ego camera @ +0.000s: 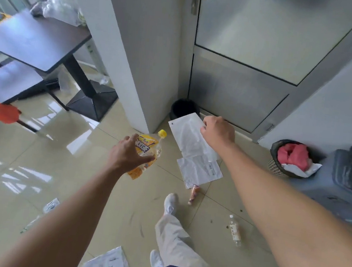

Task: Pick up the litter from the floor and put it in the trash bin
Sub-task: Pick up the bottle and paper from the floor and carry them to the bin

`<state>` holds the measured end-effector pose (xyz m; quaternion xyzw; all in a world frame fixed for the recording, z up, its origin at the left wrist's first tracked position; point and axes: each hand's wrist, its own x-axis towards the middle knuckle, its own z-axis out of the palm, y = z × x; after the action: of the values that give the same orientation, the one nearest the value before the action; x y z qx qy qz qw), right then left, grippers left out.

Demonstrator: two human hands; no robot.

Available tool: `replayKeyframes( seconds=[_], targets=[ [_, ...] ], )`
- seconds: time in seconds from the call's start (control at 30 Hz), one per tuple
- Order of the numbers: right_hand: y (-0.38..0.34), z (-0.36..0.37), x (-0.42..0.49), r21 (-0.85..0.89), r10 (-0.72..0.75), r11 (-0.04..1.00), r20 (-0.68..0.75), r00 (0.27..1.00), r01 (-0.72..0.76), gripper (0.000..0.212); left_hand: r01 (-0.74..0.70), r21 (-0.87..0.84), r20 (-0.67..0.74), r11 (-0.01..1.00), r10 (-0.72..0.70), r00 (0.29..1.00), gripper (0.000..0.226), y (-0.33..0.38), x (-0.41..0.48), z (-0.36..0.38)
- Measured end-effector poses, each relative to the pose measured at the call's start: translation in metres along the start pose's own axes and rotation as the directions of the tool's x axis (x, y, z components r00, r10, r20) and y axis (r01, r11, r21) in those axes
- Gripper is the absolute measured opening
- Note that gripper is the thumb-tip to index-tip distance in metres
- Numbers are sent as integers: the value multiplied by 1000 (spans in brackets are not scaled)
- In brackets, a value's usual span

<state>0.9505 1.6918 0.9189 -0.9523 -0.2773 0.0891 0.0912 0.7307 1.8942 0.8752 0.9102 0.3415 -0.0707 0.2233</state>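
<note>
pink cloth [292, 156] is filling the mesh basket [275, 166]; left hand [128, 155] is gripping a bottle [150, 150], right hand [218, 133] pinching a white bag [187, 134].

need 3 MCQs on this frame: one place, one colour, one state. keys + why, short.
1. Where does the mesh bin with the pink cloth stand?
A under the table
B beside the grey suitcase
C in the corner by the pillar

2. What colour is the cap of the bottle in the left hand?
A yellow
B red
C white

3. What is the right hand doing?
A hanging open and empty
B pressing on the door handle
C gripping a white sheet

Key:
1 B: the bin stands right next to the suitcase at the right of the frame.
2 A: the cap shows yellow above the yellow label.
3 C: the fingers curl over the sheet's upper edge and hold it off the floor.
</note>
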Motion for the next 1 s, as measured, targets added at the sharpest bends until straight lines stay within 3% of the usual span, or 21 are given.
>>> replayKeyframes(
  seconds=[0.23, 0.37, 0.63, 0.83, 1.0],
  targets=[
    [26, 18, 133, 116, 183, 976, 8, 983, -182, 12, 43, 36, 49, 998, -45, 998, 90, 28, 165, -1],
    [36, 10, 192, 150, 266, 952, 35, 963, -268, 13, 3, 70, 44, 998, -6, 999, 104, 68, 239, -11],
    [40, 25, 310, 206, 404, 890, 52, 913, -406, 17, -40, 95, 299, 995, 9, 954, 96, 88, 393, -12],
    [36, 104, 387, 269, 552, 775, 152, 820, -572, 27, 210, 70, 493, 975, -216, 843, 95, 78, 504, 57],
    [25, 212, 430, 327, 596, 682, 272, 756, -655, 27, 115, 213, 512, 970, -211, 833, 88, 83, 588, 127]
  ],
)
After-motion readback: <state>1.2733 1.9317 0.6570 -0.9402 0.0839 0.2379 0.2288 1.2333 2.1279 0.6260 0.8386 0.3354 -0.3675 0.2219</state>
